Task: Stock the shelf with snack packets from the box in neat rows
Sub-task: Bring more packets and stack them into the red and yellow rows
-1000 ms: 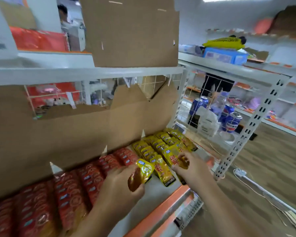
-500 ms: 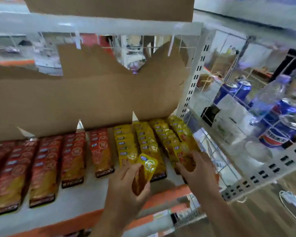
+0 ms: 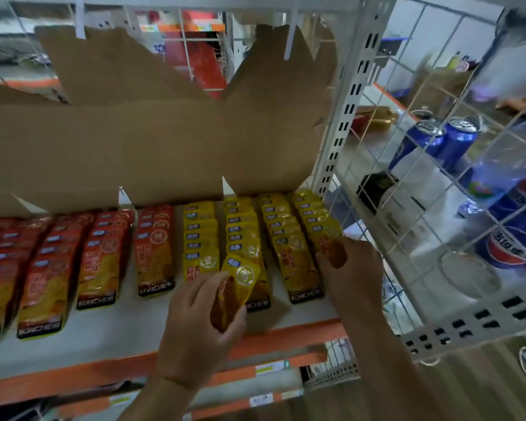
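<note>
**Head view, stocking in progress.** We see the left hand (image 3: 195,323) pinching a yellow packet (image 3: 236,287) between the thumb and curled fingers. The packet is tilted, with its upper end over the front of the second yellow row (image 3: 243,229) and its lower end above the bare front of the shelf (image 3: 128,332). It is not yet laid down. The right hand (image 3: 353,268) curls its fingers round the front packet (image 3: 336,253) of the far-right yellow row (image 3: 315,217), just beside the wire side panel (image 3: 422,177).

Against the views of the preceding second, both hands keep their grips and roughly their places. What has changed is mainly our vantage, which has dropped and closed in. Four yellow rows and the red rows (image 3: 97,256) to their left now show whole in front of the cardboard sheet (image 3: 134,147). The held packet has crept slightly towards the row fronts.

We judge that the far-right row is being squared off while the next packet waits. That packet probably belongs at the front of a yellow row, overlapping its neighbour like the rest. The supply box is not in view. Blue cans (image 3: 456,141) stand beyond the panel.
</note>
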A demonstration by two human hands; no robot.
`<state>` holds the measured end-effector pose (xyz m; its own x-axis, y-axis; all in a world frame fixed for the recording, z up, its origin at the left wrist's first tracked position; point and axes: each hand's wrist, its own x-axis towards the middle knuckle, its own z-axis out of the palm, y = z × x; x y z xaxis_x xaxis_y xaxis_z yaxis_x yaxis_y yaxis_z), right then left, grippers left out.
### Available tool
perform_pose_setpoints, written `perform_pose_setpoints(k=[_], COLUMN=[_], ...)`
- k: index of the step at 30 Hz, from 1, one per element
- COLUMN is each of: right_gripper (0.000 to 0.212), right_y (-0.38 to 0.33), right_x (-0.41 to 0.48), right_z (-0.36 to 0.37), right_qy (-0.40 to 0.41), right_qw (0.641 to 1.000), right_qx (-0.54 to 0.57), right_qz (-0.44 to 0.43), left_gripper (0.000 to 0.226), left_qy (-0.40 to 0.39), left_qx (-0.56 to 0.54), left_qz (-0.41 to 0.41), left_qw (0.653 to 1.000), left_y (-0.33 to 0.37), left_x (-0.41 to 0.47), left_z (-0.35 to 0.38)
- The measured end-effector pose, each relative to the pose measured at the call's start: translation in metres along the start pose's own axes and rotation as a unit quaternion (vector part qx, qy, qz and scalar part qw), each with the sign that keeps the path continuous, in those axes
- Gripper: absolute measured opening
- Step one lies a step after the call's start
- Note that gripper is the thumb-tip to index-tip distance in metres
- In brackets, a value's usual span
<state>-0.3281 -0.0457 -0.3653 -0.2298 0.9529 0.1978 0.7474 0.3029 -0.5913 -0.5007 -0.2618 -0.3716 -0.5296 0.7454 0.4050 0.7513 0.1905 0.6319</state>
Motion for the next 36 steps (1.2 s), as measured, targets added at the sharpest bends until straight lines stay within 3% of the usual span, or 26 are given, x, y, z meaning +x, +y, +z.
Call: perform_pose_setpoints(k=[23, 28, 32, 36], right_gripper=[0.047, 0.048, 0.045, 0.043], right_y=[0.001, 0.003, 0.006, 0.005], right_x=[0.002, 0.0, -0.004, -0.005], right_z=[0.005, 0.005, 0.003, 0.004], right_qy=[-0.014, -0.007, -0.01, -0.011], right_qw=[1.0, 1.0, 1.0, 1.0], right_qx=[0.005, -0.006, -0.002, 0.005], right_qz=[-0.002, -0.017, -0.024, -0.021], left_gripper=[0.053, 0.053, 0.047, 0.049], left_qy=[0.03, 0.03, 0.052, 0.074], left_qx=[0.031, 0.014, -0.002, 0.038], left_qz=[0.023, -0.017, -0.101, -0.105], left_qw=[0.999, 0.999, 0.994, 0.991], left_y=[-0.004, -0.001, 0.002, 0.001], left_x=[0.0, 0.0, -0.001, -0.003], left_z=[0.006, 0.003, -0.004, -0.009])
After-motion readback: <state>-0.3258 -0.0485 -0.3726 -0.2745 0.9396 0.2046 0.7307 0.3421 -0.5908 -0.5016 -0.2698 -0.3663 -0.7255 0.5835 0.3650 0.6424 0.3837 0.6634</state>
